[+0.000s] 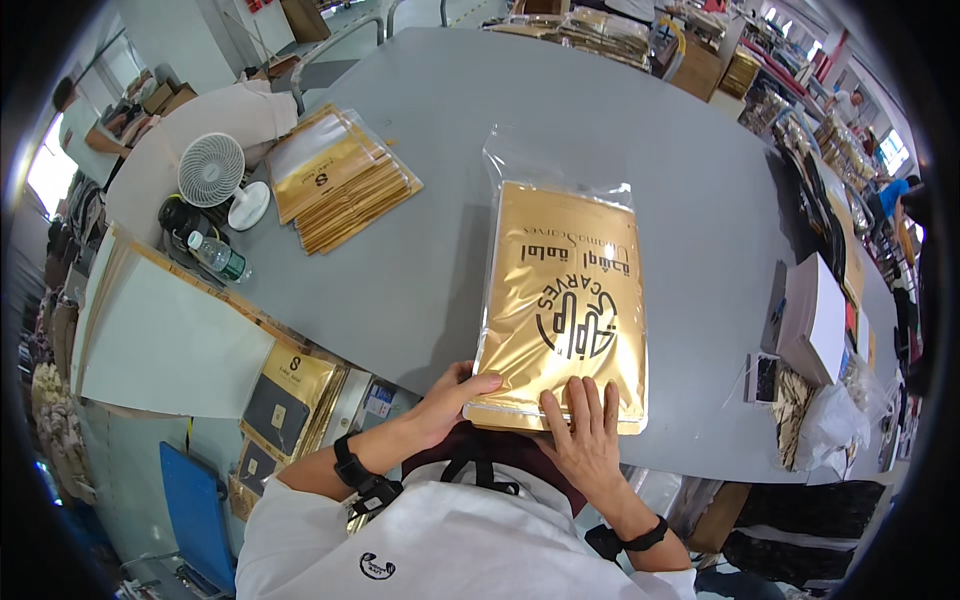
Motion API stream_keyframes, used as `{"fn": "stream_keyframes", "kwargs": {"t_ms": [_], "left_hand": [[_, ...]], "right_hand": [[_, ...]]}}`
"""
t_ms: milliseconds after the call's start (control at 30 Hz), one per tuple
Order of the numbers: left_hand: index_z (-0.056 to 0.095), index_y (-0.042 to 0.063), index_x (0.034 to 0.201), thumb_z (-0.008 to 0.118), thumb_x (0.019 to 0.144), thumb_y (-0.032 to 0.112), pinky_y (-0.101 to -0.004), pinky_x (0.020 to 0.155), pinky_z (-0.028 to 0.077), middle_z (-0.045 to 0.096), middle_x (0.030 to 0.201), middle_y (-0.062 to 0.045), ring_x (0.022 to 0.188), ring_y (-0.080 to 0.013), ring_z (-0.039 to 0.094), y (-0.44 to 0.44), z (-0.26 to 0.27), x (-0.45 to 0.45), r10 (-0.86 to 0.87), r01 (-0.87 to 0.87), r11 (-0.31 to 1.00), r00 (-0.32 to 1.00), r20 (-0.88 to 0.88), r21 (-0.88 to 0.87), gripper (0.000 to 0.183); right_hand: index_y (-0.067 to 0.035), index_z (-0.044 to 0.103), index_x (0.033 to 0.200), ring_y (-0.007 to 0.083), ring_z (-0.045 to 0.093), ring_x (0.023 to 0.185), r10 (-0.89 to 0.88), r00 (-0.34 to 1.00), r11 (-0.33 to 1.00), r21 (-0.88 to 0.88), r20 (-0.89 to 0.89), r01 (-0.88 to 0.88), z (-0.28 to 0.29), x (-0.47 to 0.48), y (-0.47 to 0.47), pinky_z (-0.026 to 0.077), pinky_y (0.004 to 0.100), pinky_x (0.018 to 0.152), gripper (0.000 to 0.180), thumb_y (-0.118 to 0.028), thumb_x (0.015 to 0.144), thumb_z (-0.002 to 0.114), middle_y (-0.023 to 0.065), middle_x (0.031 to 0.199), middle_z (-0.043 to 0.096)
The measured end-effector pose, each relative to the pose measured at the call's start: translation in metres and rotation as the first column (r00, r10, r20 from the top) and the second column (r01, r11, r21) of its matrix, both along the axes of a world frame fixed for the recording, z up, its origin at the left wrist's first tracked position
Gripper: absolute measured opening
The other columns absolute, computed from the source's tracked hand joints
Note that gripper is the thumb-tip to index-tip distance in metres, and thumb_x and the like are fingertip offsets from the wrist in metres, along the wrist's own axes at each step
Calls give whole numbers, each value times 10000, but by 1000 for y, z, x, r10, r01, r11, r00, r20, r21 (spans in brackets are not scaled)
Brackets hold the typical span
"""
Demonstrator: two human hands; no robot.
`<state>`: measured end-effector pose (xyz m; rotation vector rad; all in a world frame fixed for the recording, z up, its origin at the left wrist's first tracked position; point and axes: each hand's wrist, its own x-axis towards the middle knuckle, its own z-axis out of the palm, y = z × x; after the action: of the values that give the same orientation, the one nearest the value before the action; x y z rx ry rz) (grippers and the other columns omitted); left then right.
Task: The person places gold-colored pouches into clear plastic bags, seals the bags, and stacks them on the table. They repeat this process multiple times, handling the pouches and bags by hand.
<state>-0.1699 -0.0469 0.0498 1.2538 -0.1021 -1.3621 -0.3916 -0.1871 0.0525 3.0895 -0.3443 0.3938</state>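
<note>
A stack of gold foil packaging bags (566, 300), bearing dark lettering and a round logo, lies on the grey table in front of me. A clear plastic flap extends from its far end. My left hand (457, 401) grips the near left corner, thumb on top and fingers partly hidden by the edge. Across the near edge lie the spread fingers of my right hand (585, 424), pressed on the foil, while its thumb is by the edge and partly hidden. The lettering faces away from me, upside down.
More gold bags (352, 202) are piled at the left. Beside them stand a white fan (212, 171) and a water bottle (219, 256). To the right are a white paper stack (814, 322) and a plastic bag (832, 427). A blue chair (196, 514) sits lower left; people work farther off.
</note>
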Motion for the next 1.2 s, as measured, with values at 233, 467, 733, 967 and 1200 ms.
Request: {"fn": "stream_keyframes", "kwargs": {"t_ms": [233,467,733,967,1200], "left_hand": [[603,9,1398,645,1037,317,-409,1076,514,665,1403,-125,1267,-218,647,-9,11,10,107,-120,987,988,-113,-111,476],[577,11,1460,583,1014,196,-424,1079,515,668,1407,-136,1278,-288,639,22,-45,-10,-44,174,935,921,388,-307,483],[561,55,1492,640,948,234,-541,1149,433,564,1501,-212,1352,-432,559,-56,-58,-7,-164,287,933,-199,966,218,578],[243,221,1702,445,1070,507,-516,1301,240,275,1753,-77,1611,-314,255,-113,-59,5,-373,119,903,-258,891,413,722],[323,182,1668,465,1054,482,-552,1285,252,355,1714,-106,1561,-348,350,-106,-85,8,-363,224,881,-244,900,416,698]], "right_hand": [[-186,539,1518,457,541,1389,-11,963,970,-232,270,75,-2,30,-13,388,630,1185,594,-90,946,668,273,1518,524],[-187,540,1557,402,618,1262,20,972,959,-278,233,47,21,60,-34,482,560,1058,651,-163,912,625,243,1366,611],[-115,526,1555,399,617,1238,59,977,951,-308,204,7,38,86,-47,482,541,1044,728,-88,844,682,248,1343,606],[-70,446,1601,411,601,1239,54,986,930,-367,158,8,42,107,-67,479,518,1062,799,-127,843,695,274,1361,587],[-166,505,1575,394,592,1297,23,970,942,-331,242,60,4,104,-62,447,590,1122,674,-157,911,615,234,1372,604]]}}
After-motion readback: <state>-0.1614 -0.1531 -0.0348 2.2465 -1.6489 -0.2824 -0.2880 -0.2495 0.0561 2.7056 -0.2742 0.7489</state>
